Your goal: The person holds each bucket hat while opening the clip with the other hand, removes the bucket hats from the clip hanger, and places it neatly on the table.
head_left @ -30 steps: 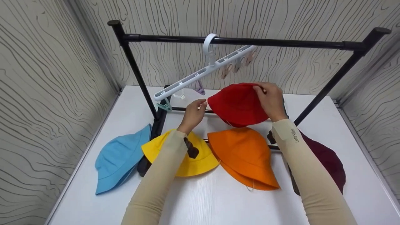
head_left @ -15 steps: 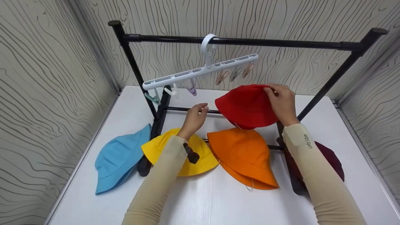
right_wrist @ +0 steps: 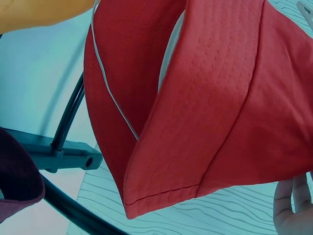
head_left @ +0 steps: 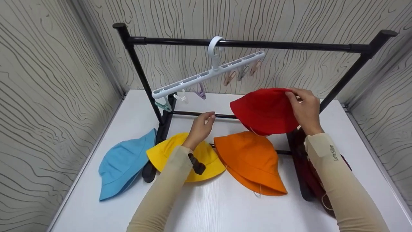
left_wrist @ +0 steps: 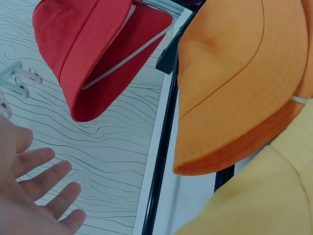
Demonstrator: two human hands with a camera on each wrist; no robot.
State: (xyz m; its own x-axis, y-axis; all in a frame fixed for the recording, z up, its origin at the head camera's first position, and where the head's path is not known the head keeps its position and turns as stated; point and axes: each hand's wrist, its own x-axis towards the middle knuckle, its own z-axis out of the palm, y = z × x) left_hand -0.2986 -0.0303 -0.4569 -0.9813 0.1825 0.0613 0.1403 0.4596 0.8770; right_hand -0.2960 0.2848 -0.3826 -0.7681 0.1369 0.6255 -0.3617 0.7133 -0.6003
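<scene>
My right hand point(head_left: 307, 111) pinches a red bucket hat point(head_left: 265, 111) at its upper right edge and holds it up over the table, brim downward. In the right wrist view the red hat point(right_wrist: 215, 107) fills most of the picture, its white elastic cord visible inside. Apart from the hat, to its left, my left hand point(head_left: 200, 129) holds nothing; the left wrist view shows its fingers point(left_wrist: 63, 196) spread. Above hangs a white clip hanger point(head_left: 206, 75) with several clips, among them a purple clip point(head_left: 201, 91) and a green clip point(head_left: 164, 105).
A black rack point(head_left: 289, 45) carries the hanger. Below lie a blue hat point(head_left: 125, 164), a yellow hat point(head_left: 206, 156) partly under my left arm, an orange hat point(head_left: 251, 161) and a maroon hat point(head_left: 310, 180) mostly behind my right arm. Patterned walls enclose the white table point(head_left: 209, 206).
My right hand has moved the red hat to the right, away from the left hand. The left hand has sunk slightly. The hanger has swung on the bar.
</scene>
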